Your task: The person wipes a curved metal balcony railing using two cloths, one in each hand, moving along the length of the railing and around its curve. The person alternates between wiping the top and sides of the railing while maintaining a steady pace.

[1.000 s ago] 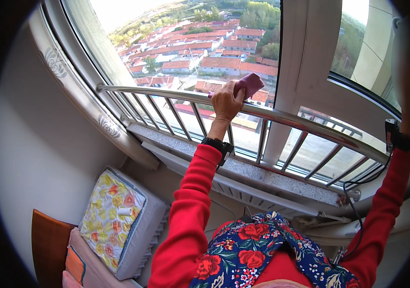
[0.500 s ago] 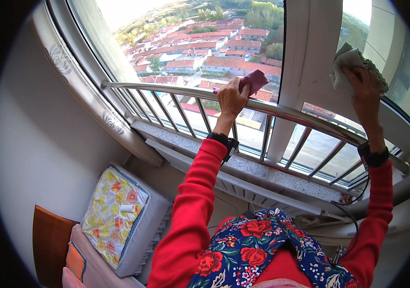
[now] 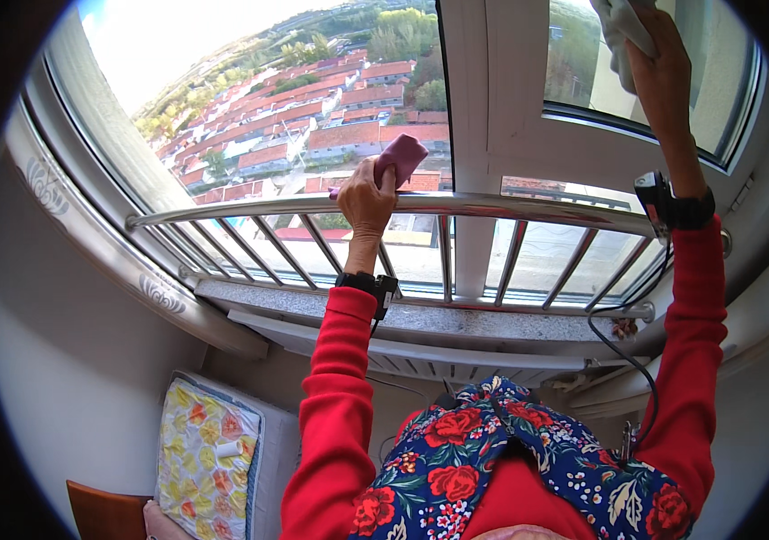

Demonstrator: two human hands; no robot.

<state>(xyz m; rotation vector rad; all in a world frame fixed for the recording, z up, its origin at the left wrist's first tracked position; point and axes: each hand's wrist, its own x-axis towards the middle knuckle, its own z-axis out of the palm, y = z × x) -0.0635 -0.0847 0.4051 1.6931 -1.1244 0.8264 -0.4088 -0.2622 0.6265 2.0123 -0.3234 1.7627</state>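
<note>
A: So, biggest thing here is the wide white-framed window (image 3: 493, 108), with a shiny steel guard rail (image 3: 529, 205) running across in front of it.

B: Yep. Left hand (image 3: 365, 200) rests on that rail, fingers closed round a folded maroon cloth (image 3: 400, 157) poking up above the bar.

A: And the right hand (image 3: 664, 72)?

B: Up high on the right pane, fingers bunched on a crumpled white rag (image 3: 620, 36) pressed to the glass. Black wristbands on both red sleeves.

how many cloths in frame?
2: a pink cloth in the left hand on the metal railing; a white cloth in the right hand against the upper window pane.
</note>
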